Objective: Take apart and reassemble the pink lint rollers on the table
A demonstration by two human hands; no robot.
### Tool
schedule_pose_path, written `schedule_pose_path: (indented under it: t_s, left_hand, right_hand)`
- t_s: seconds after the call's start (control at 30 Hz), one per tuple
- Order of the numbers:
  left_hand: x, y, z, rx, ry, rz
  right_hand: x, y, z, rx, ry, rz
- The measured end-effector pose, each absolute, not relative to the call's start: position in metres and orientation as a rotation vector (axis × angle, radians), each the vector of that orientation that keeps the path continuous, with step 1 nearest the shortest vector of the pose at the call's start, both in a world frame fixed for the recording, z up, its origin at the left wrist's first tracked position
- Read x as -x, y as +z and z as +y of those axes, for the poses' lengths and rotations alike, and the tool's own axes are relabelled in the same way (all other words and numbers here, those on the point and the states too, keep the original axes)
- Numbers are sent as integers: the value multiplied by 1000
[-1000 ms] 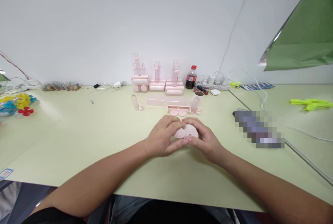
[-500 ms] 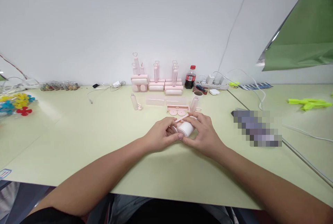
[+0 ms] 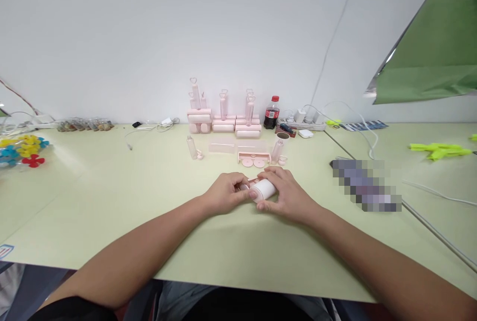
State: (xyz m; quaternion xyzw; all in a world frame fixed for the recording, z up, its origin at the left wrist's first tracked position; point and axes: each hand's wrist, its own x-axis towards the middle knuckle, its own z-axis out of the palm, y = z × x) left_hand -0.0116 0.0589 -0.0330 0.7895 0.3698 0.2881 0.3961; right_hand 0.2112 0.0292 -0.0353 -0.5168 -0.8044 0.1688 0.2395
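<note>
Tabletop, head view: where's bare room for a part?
Bare: wide patch between red piece and left hand; strip between the forearms; smaller gap between right hand and pixelated object. Crowded: beyond the held white roll, with pink case and clear bottle, then pink stacks by the wall.

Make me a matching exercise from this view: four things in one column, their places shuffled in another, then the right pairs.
Things
1. White cylindrical roller
2. Red-capped plastic bottle of dark drink
3. Red plastic propeller
4. Long neon-yellow plastic piece

Places
A. Far left of the pale green table
B. Far right of the table
C. Between the left hand and the right hand
D. Upright near the white wall

Pairs: 1-C, 2-D, 3-A, 4-B
</note>
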Motion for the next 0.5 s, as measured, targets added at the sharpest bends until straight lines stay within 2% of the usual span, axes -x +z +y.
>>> schedule_pose_path:
  t_s: [0.3,0.5]
  left_hand:
    - [10,-31,59,-2010,660,928]
    - [10,-32,61,-1968,647,942]
  right_hand:
    - [-206,-27,32,1278,463,-2203]
    - [-205,-26,31,1365,506,-2174]
